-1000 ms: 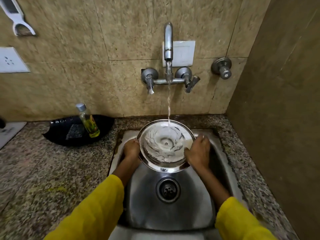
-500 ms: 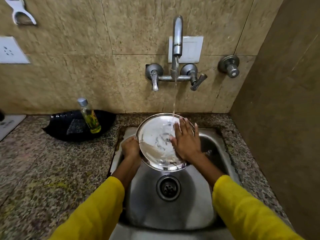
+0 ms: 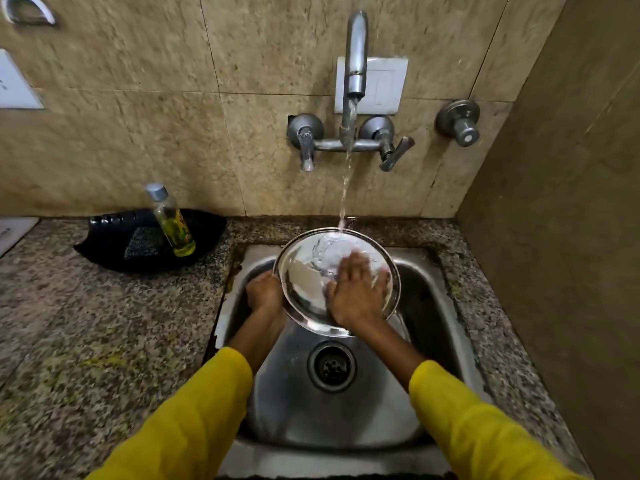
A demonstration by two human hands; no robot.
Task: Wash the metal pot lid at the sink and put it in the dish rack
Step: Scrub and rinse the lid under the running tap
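The round metal pot lid [image 3: 304, 282] is held tilted over the steel sink [image 3: 346, 420], its inner face towards me. Water from the tap [image 3: 356, 57] falls on its upper edge and spreads over it. My left hand [image 3: 264, 293] grips the lid's left rim from behind. My right hand [image 3: 356, 296] lies flat on the lid's wet face, fingers spread and pointing up. The dish rack is not in view.
A black tray [image 3: 114, 244] with a dark scrub pad [image 3: 143, 245] and a bottle of yellow-green liquid [image 3: 171, 221] stands on the granite counter left of the sink. A brown wall [image 3: 554, 237] closes the right side. The drain [image 3: 331, 367] sits below the lid.
My right hand went from the lid's right rim onto its face and slid right and down across it. The foam seen a second ago has washed away. The left hand kept its grip.
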